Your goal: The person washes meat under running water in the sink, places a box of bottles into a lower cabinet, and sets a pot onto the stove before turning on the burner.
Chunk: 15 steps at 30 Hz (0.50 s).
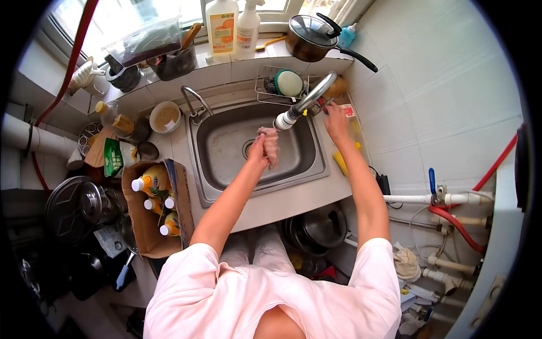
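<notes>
My left hand (pixel 258 150) is closed on a limp, pale pink piece of raw meat (pixel 271 148), held over the steel sink (pixel 217 164) near its drain. Just above the meat hangs the white-tipped spout of the curved tap (pixel 316 93). My right hand (pixel 337 121) reaches to the sink's back right corner. Its fingers are closed at the tap's base, on what looks like the tap handle, mostly hidden by them. Whether water runs from the spout I cannot make out. A yellow cloth or sponge (pixel 340 163) lies beside my right forearm.
A wire rack (pixel 265 85) with a green-and-white scrubber (pixel 288 83) stands behind the sink. On the ledge are a lidded pot (pixel 305 51) and bottles (pixel 222 28). Left of the sink are a bowl (pixel 165 117) and a cardboard box (pixel 144 226) of several bottles. A second thin tap (pixel 195 101) rises at back left.
</notes>
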Tool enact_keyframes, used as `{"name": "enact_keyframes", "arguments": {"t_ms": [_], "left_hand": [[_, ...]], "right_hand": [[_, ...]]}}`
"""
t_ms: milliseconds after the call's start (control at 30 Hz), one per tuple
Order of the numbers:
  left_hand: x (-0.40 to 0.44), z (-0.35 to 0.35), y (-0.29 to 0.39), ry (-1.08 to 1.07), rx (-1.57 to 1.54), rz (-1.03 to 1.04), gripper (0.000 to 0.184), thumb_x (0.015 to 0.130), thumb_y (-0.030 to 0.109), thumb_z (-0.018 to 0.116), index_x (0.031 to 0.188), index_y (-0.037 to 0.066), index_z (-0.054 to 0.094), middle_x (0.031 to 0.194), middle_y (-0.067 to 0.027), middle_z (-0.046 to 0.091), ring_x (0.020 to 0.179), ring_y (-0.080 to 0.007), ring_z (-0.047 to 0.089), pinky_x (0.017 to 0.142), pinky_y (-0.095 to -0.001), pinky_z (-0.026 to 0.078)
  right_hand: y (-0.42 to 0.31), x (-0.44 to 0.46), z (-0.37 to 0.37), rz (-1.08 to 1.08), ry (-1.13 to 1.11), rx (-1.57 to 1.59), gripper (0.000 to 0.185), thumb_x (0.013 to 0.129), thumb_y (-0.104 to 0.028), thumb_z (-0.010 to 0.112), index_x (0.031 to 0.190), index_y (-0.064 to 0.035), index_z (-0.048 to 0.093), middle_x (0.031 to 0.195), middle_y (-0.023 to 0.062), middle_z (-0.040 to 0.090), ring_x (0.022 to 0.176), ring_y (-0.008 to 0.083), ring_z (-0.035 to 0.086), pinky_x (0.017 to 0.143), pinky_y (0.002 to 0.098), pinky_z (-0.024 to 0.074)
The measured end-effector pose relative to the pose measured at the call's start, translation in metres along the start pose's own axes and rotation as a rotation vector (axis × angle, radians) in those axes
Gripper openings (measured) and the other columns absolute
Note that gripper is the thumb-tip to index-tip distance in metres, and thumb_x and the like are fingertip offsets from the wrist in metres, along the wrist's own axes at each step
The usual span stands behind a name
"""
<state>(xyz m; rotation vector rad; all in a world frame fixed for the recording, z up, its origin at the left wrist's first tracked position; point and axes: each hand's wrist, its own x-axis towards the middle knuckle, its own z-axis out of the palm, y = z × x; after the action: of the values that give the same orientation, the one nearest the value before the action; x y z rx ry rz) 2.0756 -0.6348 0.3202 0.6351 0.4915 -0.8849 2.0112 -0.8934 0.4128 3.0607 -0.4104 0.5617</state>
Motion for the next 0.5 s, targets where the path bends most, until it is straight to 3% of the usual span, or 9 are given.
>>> {"name": "enact_keyframes", "arguments": {"t_ms": [200, 300, 367, 433, 500], "left_hand": [[0.052, 0.014, 0.000, 0.080, -0.157, -0.039, 0.030, 0.090, 0.034, 0.050, 0.112, 0.014, 0.048, 0.099, -0.0050, 0.056, 0.084, -0.0212, 0.056, 0.069, -0.0396, 0.049], [0.062, 0.017, 0.001, 0.148, -0.181, -0.159, 0.034, 0.089, 0.036, 0.050, 0.113, 0.012, 0.049, 0.100, -0.0063, 0.056, 0.086, -0.0218, 0.057, 0.072, -0.0393, 0.048], [0.063, 0.024, -0.002, 0.125, -0.289, -0.108, 0.037, 0.088, 0.038, 0.051, 0.110, 0.008, 0.051, 0.102, -0.0070, 0.057, 0.089, -0.0215, 0.057, 0.073, -0.0388, 0.049], [0.064, 0.023, -0.008, 0.176, -0.313, -0.034, 0.035, 0.088, 0.036, 0.052, 0.108, 0.007, 0.051, 0.102, -0.0072, 0.057, 0.090, -0.0213, 0.057, 0.073, -0.0375, 0.049], [0.088, -0.006, -0.028, 0.142, -0.246, 0.044, 0.023, 0.088, 0.023, 0.049, 0.104, 0.007, 0.052, 0.101, -0.0074, 0.058, 0.088, -0.0206, 0.058, 0.073, -0.0362, 0.049]], "right_hand": [[0.047, 0.037, 0.039, -0.180, -0.213, -0.382, 0.039, 0.075, -0.014, 0.058, 0.114, -0.0103, 0.052, 0.123, 0.0077, 0.048, 0.120, 0.0281, 0.039, 0.093, 0.0588, 0.0276], [0.016, 0.029, 0.013, -0.080, -0.228, -0.160, 0.041, 0.074, -0.014, 0.060, 0.113, -0.0074, 0.051, 0.120, 0.0109, 0.049, 0.117, 0.0290, 0.041, 0.094, 0.0548, 0.0291], [0.006, 0.003, 0.043, -0.103, -0.015, 0.276, 0.044, 0.075, -0.016, 0.063, 0.115, -0.0038, 0.049, 0.119, 0.0125, 0.048, 0.114, 0.0273, 0.044, 0.095, 0.0461, 0.0317], [-0.037, -0.031, 0.077, 0.370, -0.298, 1.029, 0.044, 0.081, -0.019, 0.061, 0.119, -0.0041, 0.046, 0.118, 0.0099, 0.049, 0.112, 0.0225, 0.045, 0.093, 0.0377, 0.0356], [-0.107, -0.047, 0.071, 0.942, -0.406, 1.754, 0.042, 0.089, -0.029, 0.051, 0.126, -0.0111, 0.043, 0.116, 0.0036, 0.052, 0.108, 0.0147, 0.049, 0.088, 0.0269, 0.0390]]}}
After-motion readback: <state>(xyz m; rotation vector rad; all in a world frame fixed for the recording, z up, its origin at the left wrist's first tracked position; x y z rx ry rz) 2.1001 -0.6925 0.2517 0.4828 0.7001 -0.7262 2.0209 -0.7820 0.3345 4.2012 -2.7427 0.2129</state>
